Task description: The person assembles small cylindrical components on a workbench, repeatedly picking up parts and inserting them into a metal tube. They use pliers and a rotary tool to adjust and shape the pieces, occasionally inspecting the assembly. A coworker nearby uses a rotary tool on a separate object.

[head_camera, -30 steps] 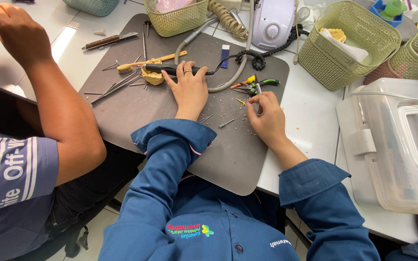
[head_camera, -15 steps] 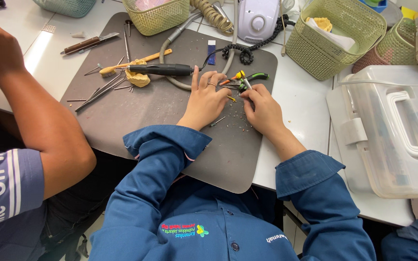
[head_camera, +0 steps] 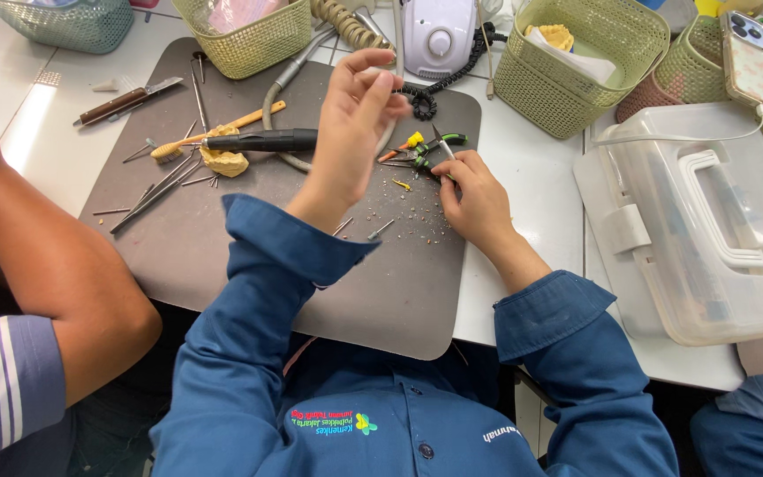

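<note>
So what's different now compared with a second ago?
The left hand has lifted off the grey mat, fingers pinched together. The right hand shifted slightly towards the green-handled pliers. The black handpiece and clear plastic box stayed put.

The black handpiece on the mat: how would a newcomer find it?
Start at the dark grey work mat. Near its upper edge, left of the raised left hand, lies the black cylindrical handpiece. It is thick and hosed, unlike the thin metal picks nearby.

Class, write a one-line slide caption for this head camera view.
Left hand raised above the grey mat, right hand resting beside green-handled pliers.
</note>
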A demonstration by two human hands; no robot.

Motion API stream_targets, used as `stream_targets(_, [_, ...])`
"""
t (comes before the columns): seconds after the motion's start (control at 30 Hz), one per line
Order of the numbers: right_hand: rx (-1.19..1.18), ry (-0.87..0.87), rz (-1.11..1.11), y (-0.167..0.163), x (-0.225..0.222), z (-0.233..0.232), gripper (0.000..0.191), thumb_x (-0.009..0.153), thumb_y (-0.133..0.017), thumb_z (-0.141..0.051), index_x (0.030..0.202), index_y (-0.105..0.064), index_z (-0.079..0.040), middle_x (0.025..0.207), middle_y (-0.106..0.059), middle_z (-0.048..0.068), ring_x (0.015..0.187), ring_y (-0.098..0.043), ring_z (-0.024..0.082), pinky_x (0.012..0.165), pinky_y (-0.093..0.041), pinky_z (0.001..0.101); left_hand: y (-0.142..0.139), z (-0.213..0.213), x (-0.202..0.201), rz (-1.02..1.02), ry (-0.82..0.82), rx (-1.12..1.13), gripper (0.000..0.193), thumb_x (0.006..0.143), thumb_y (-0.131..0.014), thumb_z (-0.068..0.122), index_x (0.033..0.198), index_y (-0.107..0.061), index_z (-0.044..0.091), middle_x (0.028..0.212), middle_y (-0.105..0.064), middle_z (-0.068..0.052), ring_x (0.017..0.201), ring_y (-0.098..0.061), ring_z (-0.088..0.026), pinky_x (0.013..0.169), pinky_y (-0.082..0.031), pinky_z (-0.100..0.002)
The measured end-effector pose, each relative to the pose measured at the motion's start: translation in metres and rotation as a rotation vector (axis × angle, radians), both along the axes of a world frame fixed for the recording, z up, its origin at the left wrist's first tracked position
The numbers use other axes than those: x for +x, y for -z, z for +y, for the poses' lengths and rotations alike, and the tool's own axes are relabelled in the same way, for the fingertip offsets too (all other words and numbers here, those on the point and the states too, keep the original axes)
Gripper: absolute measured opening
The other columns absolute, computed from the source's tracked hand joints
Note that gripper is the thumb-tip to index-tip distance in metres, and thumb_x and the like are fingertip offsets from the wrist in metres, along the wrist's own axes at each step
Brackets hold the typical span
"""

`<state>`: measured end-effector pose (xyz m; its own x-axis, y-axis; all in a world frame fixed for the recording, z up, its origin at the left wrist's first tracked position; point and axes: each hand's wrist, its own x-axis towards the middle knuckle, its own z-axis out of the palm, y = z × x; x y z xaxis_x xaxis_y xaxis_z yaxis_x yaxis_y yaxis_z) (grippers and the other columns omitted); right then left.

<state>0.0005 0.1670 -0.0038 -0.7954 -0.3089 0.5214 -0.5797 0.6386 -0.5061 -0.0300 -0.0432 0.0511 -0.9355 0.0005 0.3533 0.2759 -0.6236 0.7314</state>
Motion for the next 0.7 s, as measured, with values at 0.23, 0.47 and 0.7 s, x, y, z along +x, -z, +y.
stream_targets(0.23, [0.114, -0.02, -0.06, -0.004, -0.003, 0.01, 0.019, 0.09, -0.061, 0.0, 0.102, -0.072, -0.009, 0.109, -0.066, 0.006, 0.085, -0.068, 0.028, 0.072, -0.054, 0.0376, 0.033, -0.007, -0.006, 0.105, -0.098, -0.872, 0.013, 0.098, -0.067, 0.024, 0.105, -0.068, 0.014, 0.099, -0.068, 0.001, 0.096, -0.064, -0.016, 0.093, -0.047, -0.04])
stream_targets(0.47, [0.046, 0.008, -0.052, 0.0, -0.004, 0.018, 0.025, 0.092, -0.056, 0.004, 0.11, -0.069, -0.009, 0.119, -0.066, 0.006, 0.09, -0.069, 0.028, 0.076, -0.055, 0.0385, 0.05, -0.01, 0.012, 0.557, -0.508, -1.677, 0.007, 0.09, -0.07, 0.02, 0.097, -0.071, 0.019, 0.098, -0.065, 0.001, 0.105, -0.06, -0.022, 0.104, -0.033, -0.056])
stream_targets(0.7, [0.124, 0.076, 0.073, 0.005, -0.014, 0.022, 0.026, 0.093, -0.059, 0.003, 0.115, -0.069, -0.008, 0.121, -0.061, 0.006, 0.109, -0.064, 0.027, 0.082, -0.055, 0.0379, 0.058, -0.014, 0.009, 0.556, -0.641, -1.786, 0.012, 0.09, -0.069, 0.016, 0.102, -0.073, 0.019, 0.112, -0.065, 0.0, 0.116, -0.056, -0.025, 0.109, -0.029, -0.06])
